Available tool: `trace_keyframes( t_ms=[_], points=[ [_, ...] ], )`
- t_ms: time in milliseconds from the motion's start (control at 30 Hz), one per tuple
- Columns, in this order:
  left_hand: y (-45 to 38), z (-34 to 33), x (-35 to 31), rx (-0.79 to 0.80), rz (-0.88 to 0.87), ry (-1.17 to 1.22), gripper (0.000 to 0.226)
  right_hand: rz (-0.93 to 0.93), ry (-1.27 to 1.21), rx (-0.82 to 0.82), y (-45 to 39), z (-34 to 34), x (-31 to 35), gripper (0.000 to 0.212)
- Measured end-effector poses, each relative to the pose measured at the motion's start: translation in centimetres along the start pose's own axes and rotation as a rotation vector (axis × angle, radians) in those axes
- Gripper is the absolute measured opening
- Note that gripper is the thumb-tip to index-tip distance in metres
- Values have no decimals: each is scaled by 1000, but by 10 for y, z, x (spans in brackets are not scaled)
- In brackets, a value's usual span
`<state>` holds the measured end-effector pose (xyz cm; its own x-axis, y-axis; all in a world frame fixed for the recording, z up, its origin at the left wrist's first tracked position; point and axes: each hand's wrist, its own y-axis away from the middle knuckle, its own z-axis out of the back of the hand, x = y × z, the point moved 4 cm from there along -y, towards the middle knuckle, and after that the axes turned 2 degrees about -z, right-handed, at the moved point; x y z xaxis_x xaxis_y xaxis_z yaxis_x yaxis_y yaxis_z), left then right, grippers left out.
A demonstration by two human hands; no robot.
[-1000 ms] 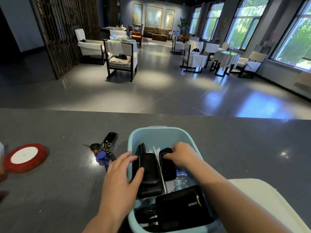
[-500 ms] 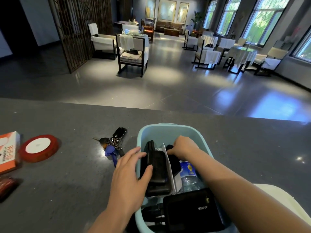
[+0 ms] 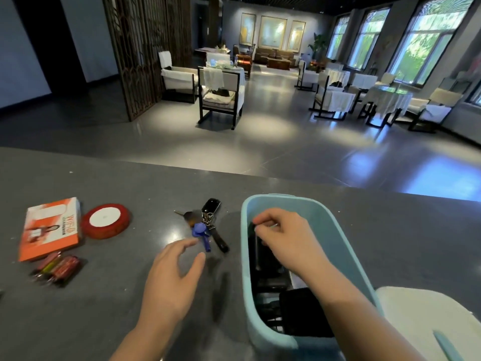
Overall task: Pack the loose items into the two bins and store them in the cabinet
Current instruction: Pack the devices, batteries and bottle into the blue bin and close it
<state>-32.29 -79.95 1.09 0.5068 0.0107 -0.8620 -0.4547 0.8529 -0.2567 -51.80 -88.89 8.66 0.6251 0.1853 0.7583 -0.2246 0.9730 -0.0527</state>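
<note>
A: What is the surface, and what room is this?

B: A dark grey speckled counter fills the lower half of the frame. Beyond its far edge lies a large lounge with a glossy grey floor, a dark lattice screen at upper left, tall windows at upper right, and armchairs and cloth-covered tables between them.

A: Count the things for me.

B: On the far wall, three framed paintings. On the counter, one light blue bin at lower centre-right, holding dark devices packed close, too blurred to count. One white bin shows only partly at the lower right corner, just beside the blue one. One bunch of keys with a black fob and a blue tag lies just left of the blue bin. At the left: one red ribbon spool, one orange and white box touching or nearly touching it, and one pack of red batteries below the box.

A: And the hands?

B: The left hand hovers over the counter, fingers spread and relaxed, holding nothing, its fingertips near the blue tag. The right hand is inside the blue bin, fingers curled, pinching the top of a dark item.
</note>
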Motion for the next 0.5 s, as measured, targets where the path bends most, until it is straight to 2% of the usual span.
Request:
trace_keyframes(
  t_ms=[100, 200, 500],
  points=[
    [8, 32, 18, -34, 20, -41, 19, 117, -158, 81, 25, -50, 33, 17],
    [17, 63, 37, -37, 21, -91, 17, 117, -286, 180, 46, -100, 45, 22],
    [15, 150, 88, -142, 126, -201, 23, 112, -233, 273, 40, -195, 73, 21]
  ],
)
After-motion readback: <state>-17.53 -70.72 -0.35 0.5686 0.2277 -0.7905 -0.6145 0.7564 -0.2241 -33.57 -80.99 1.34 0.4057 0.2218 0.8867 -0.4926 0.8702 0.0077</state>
